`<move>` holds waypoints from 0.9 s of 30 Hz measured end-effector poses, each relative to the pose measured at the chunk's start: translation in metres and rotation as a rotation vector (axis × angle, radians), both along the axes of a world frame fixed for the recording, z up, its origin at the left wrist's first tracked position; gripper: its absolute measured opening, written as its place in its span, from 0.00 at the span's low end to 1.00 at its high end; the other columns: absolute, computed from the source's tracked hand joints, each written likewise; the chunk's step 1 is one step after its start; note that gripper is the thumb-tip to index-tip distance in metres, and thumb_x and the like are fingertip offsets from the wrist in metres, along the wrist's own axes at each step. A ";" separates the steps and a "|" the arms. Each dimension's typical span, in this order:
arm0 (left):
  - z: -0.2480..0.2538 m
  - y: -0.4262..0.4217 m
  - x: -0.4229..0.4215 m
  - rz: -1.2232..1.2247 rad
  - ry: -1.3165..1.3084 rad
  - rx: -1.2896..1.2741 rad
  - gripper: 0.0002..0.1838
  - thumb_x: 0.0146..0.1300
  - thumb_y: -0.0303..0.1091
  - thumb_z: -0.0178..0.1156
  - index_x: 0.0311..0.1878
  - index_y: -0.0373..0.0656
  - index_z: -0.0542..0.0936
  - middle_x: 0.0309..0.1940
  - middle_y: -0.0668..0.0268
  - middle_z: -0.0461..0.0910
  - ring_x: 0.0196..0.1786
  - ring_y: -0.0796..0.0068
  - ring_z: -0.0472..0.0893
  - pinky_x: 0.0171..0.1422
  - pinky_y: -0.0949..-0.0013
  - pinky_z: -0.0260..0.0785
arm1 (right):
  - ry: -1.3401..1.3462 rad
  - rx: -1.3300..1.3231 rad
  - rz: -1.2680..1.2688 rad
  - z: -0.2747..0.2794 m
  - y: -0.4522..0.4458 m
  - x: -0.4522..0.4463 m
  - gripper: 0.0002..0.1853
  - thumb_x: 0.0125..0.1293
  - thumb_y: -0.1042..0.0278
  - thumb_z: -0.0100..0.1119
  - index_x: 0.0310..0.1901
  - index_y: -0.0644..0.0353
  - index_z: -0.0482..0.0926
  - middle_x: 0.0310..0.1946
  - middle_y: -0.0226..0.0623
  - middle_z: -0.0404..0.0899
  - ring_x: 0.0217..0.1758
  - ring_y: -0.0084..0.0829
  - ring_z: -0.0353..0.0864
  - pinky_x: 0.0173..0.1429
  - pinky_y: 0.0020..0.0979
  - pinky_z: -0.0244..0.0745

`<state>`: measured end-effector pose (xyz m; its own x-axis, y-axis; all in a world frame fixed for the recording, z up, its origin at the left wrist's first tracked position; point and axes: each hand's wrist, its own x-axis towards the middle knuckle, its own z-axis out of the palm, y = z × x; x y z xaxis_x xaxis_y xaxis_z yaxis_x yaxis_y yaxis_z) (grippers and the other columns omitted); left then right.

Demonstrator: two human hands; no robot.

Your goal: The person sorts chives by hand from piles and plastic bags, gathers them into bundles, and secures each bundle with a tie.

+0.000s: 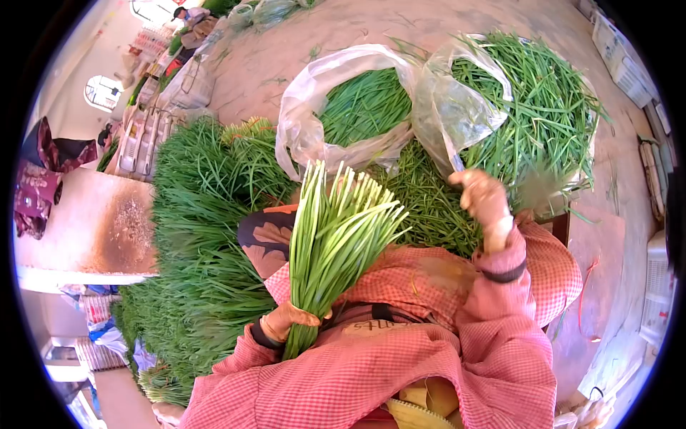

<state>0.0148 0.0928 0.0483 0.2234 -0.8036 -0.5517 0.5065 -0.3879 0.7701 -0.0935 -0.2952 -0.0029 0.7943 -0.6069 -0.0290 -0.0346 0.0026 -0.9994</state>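
My left hand (289, 322), in a tan glove, is wrapped round the lower part of a thick bunch of garlic chives (336, 236). The bunch stands up over my lap, its pale cut ends fanned out at the top. My right hand (482, 194), also gloved, is raised to the right of the bunch and apart from it. Its fingers are closed round a narrow, pale, blade-like tool (456, 161), whose lower part is hidden in the fist. Behind that hand lie an opened clear plastic bag (457, 107) and a heap of loose green leaves (536, 107).
A clear bag (296, 107) holding green leaves stands ahead. Along my left runs a long pile of chives (207, 214). Loose trimmings (436, 200) lie before my lap. White plastic crates (622, 61) line the right side. Another person (196, 21) is at the far left.
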 end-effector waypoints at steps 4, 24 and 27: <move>0.001 -0.013 -0.007 0.015 -0.032 0.017 0.21 0.47 0.19 0.60 0.47 0.37 0.73 0.39 0.61 0.78 0.40 0.73 0.77 0.43 0.74 0.71 | 0.455 -0.313 0.512 0.035 0.080 0.014 0.17 0.55 0.65 0.58 0.46 0.64 0.73 0.38 0.43 0.78 0.39 0.36 0.77 0.45 0.33 0.71; 0.031 -0.030 -0.019 0.069 -0.243 0.196 0.33 0.39 0.16 0.61 0.54 0.43 0.70 0.45 0.72 0.74 0.46 0.80 0.71 0.50 0.75 0.65 | 0.237 -0.264 -0.391 0.010 0.020 0.015 0.10 0.61 0.61 0.49 0.37 0.56 0.76 0.16 0.35 0.72 0.15 0.29 0.68 0.23 0.34 0.70; 0.042 -0.038 -0.005 0.123 -0.207 0.175 0.31 0.39 0.16 0.61 0.53 0.43 0.70 0.43 0.72 0.74 0.44 0.81 0.72 0.48 0.75 0.66 | 0.823 -0.824 -0.201 -0.061 -0.017 -0.007 0.26 0.62 0.51 0.48 0.55 0.61 0.65 0.28 0.41 0.77 0.27 0.32 0.75 0.30 0.34 0.73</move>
<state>0.0103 0.0550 0.0907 0.4356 -0.6599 -0.6122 0.3968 -0.4697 0.7886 -0.1003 -0.3121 -0.0636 0.6076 -0.7937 -0.0289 -0.7414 -0.5537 -0.3791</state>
